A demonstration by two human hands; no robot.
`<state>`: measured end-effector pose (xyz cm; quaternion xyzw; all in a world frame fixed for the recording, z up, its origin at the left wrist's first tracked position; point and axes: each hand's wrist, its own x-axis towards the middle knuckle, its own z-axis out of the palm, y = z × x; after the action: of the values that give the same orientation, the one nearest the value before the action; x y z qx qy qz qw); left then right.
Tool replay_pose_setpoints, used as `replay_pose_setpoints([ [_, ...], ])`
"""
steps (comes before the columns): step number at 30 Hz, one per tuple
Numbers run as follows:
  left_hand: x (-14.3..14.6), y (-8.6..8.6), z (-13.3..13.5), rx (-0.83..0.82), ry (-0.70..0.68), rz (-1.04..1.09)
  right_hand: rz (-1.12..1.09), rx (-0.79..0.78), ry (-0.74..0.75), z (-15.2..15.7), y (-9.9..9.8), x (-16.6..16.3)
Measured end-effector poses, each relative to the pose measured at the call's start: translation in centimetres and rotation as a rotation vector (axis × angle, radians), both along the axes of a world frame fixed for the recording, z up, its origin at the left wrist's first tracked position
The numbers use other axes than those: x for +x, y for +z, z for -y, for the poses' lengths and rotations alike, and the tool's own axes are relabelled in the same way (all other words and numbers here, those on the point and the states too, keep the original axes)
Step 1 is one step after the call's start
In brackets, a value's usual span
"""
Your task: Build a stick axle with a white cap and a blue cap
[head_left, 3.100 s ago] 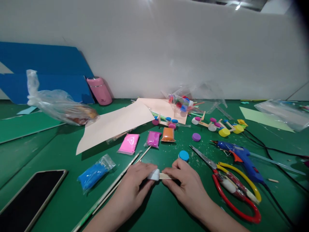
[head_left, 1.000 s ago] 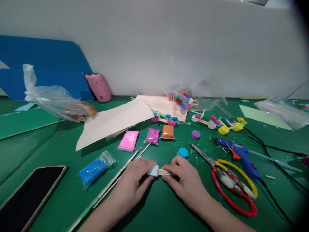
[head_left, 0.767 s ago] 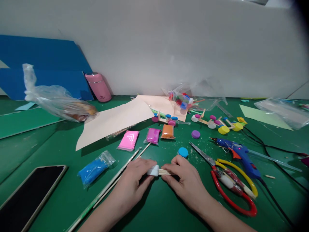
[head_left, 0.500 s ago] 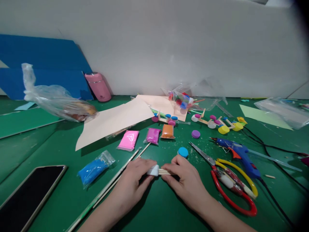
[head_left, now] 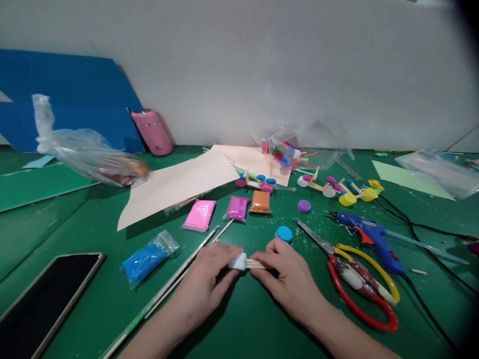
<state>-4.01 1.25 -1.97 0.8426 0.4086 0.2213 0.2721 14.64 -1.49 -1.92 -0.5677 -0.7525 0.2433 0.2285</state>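
My left hand (head_left: 215, 271) pinches a small white lump, which looks like modelling clay (head_left: 238, 261), between thumb and fingers. Out of the lump's right side run a few thin wooden sticks (head_left: 254, 264), and my right hand (head_left: 284, 271) grips their other end. Just beyond my right hand sits a blue round cap (head_left: 284, 234). A purple cap (head_left: 304, 206) lies farther back. Long thin sticks (head_left: 168, 285) pass beside and partly under my left forearm.
Scissors (head_left: 359, 279) and a blue glue gun (head_left: 368, 234) with its cable lie right. Packets of blue (head_left: 144, 262), pink (head_left: 200, 215), magenta (head_left: 237, 208) and orange (head_left: 261, 202) clay lie ahead. A phone (head_left: 52, 304) rests left; small wheeled stick models (head_left: 258, 183) stand behind.
Both hands hold nearly the same pose on the lump and sticks. The whole view has shifted very slightly; nothing was let go.
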Motion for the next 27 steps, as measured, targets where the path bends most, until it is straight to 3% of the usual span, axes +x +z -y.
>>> replay_pose_setpoints([
  [27,0.02,0.0,0.02,0.004,0.01,-0.005,0.007,-0.001,-0.001,-0.03,-0.06,0.02],
])
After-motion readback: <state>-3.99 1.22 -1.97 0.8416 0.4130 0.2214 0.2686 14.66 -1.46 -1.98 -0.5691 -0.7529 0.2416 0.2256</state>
